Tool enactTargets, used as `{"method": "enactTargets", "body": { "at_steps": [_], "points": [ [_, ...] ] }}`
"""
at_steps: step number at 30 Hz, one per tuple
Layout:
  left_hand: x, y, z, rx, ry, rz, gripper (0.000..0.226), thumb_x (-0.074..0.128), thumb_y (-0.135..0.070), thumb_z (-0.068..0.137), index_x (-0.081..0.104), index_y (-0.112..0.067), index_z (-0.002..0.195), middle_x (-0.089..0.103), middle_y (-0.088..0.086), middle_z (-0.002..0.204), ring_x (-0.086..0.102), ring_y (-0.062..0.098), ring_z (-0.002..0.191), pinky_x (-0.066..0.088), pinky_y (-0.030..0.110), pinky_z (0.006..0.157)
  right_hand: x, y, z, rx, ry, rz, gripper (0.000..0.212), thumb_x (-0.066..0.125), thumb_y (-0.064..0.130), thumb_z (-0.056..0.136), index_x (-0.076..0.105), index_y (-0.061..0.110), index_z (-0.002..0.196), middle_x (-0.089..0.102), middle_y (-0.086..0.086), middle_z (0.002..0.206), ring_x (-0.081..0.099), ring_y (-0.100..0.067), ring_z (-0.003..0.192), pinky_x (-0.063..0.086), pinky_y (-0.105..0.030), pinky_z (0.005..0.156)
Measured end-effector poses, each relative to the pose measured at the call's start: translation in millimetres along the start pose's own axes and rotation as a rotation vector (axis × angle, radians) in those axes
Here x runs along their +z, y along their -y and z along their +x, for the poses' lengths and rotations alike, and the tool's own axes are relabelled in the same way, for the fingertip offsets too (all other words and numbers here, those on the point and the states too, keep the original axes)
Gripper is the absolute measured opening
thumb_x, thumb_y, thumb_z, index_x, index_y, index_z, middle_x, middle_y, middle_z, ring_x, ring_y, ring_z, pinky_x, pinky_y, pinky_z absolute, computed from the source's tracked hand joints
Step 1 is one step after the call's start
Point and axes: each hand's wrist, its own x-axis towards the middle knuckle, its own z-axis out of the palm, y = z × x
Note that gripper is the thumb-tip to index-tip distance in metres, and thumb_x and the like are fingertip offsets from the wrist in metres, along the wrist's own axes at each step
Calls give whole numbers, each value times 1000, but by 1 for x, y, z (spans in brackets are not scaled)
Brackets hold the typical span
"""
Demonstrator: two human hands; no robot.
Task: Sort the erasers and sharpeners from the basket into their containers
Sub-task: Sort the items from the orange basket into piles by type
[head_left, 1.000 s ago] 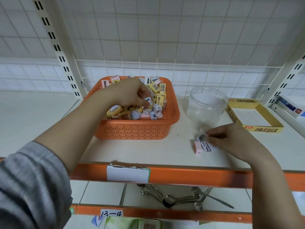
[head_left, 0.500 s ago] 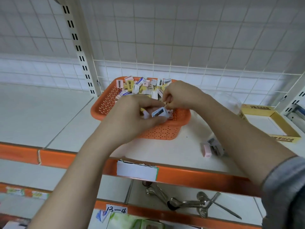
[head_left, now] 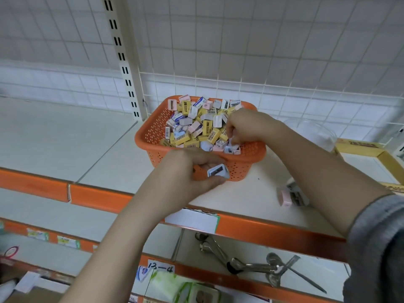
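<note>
Orange perforated plastic basket (head_left: 150, 136) heaped with erasers, sharpeners; left hand (head_left: 190, 171) grips white sharpener (head_left: 217, 171); right hand (head_left: 244, 127) fingers pinching among contents, item indiscernible.

Left hand (head_left: 192, 171) gripping sharpener (head_left: 217, 171); right hand (head_left: 247, 127) inside orange basket (head_left: 150, 133)

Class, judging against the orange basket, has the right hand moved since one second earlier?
Yes. The right hand has moved from the shelf beside the pink sharpeners up into the orange basket.

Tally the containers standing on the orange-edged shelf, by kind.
orange perforated plastic basket: 1
clear round plastic jar: 1
yellow open cardboard box: 1
Total: 3
</note>
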Motion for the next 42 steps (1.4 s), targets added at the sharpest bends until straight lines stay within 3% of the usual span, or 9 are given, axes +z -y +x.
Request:
{"method": "enactTargets", "body": {
  "at_steps": [4,8,13,19,22,30,37,40,42],
  "points": [
    [20,-5,0,0,71,-24,31,72,-34,78,70,-27,108,64,-17,90,53,-6,81,43,12,70,-15,-13,-28,77,-180,282,13,75,21,77,71,17,89,61,7,79,61,-7,79,47,-20,67],
    [49,-21,3,-17,165,-56,17,70,-28,81,73,-21,96,69,-4,91,55,7,85,48,34,74,-15,-28,-83,243,-430,601,9,77,24,78,71,19,83,66,9,76,58,2,62,40,-5,54],
    [85,-39,13,-52,293,5,22,63,-29,87,71,-16,102,68,1,101,60,14,89,48,35,80,9,-41,-155,460,-542,872,4,74,22,80,71,21,82,69,12,75,62,1,66,44,-8,59],
    [111,-45,24,-75,344,26,23,65,-25,85,68,-25,108,65,-3,110,58,13,98,47,31,85,38,-55,-210,616,-490,889,7,74,16,79,74,13,86,71,2,83,63,-5,73,42,-3,63],
    [107,-47,27,-61,325,44,36,65,-34,85,61,-31,120,59,-10,117,54,7,102,44,25,86,42,-59,-225,625,-347,881,3,75,15,78,75,18,79,71,10,76,63,3,70,42,-2,62],
    [66,-58,40,112,98,90,31,60,-35,88,62,-30,118,58,-20,91,55,-4,85,51,21,81,48,-53,-225,569,-51,813,7,76,15,77,78,21,78,72,13,71,59,8,63,38,-3,59],
    [29,-33,60,26,2,40,19,59,-28,88,70,-28,104,66,-16,90,58,-4,82,38,3,67,25,-46,-199,577,-224,735,9,72,19,82,74,24,89,71,10,87,63,2,81,40,2,63],
    [11,-12,69,-38,-10,77,19,61,-26,88,70,-25,105,58,-22,79,53,-11,76,36,1,60,7,-33,-166,493,-300,726,10,68,20,83,72,26,90,71,6,86,67,-12,80,50,-14,69],
    [0,4,75,-74,-11,110,19,61,-27,89,70,-25,106,55,-24,77,52,-11,74,34,3,58,-2,-24,-136,414,-328,670,10,68,21,84,72,24,93,68,10,84,63,-2,77,47,-6,69]
  ]
}}
